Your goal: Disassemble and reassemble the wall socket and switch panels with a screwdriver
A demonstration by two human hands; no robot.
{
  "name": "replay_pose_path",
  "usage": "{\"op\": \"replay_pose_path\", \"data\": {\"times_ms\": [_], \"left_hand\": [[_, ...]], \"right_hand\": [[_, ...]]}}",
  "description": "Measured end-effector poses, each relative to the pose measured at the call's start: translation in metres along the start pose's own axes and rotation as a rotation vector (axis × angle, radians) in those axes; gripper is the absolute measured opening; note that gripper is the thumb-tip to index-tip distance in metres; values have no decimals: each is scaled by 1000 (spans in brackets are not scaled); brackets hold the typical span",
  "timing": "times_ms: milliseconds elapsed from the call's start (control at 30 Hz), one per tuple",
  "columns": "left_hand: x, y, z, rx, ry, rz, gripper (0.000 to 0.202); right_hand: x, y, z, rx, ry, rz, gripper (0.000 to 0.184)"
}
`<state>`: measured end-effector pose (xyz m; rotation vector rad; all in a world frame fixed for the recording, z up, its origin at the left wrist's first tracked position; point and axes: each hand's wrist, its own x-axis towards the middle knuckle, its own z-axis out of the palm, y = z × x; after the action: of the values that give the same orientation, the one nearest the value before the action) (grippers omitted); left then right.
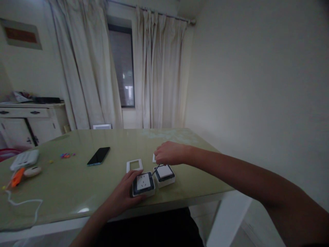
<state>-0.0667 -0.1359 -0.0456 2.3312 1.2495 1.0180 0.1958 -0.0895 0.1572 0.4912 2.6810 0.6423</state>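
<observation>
My left hand [130,188] is closed around the left side of a wall socket [143,182], whose white face and dark inner frame sit in a white box. In my right hand [168,153], a screwdriver [156,169] slants down, its thin shaft reaching the socket's right edge; its handle is hidden in the fist. Right beside the socket stands a white box with a wall switch [165,172], its dark frame bared. A white cover frame [134,165] lies flat behind the socket. Another white piece [154,158] is mostly covered by my right hand.
On the green-topped table [108,192] lie a dark phone [99,156], several small coloured bits [67,155], a white box-shaped device [25,159], a round pale item [32,171], an orange object [17,177] and a white cable [24,203]. A wall [257,96] borders the right side.
</observation>
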Motion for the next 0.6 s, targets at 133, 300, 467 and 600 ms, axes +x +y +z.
{"op": "replay_pose_path", "data": {"times_ms": [133,300,467,600], "left_hand": [[0,-2,0,15,9,14,79],[-1,-3,0,9,14,5,78],[-1,-9,3,-3,-5,7,76],[-1,-10,4,-23,-8,-23,76]], "right_hand": [[0,2,4,1,1,-31,13],[2,-3,3,-25,18,-13,19],[5,-6,-1,-37,12,11,20],[4,-6,-3,-32,-1,32,18]]}}
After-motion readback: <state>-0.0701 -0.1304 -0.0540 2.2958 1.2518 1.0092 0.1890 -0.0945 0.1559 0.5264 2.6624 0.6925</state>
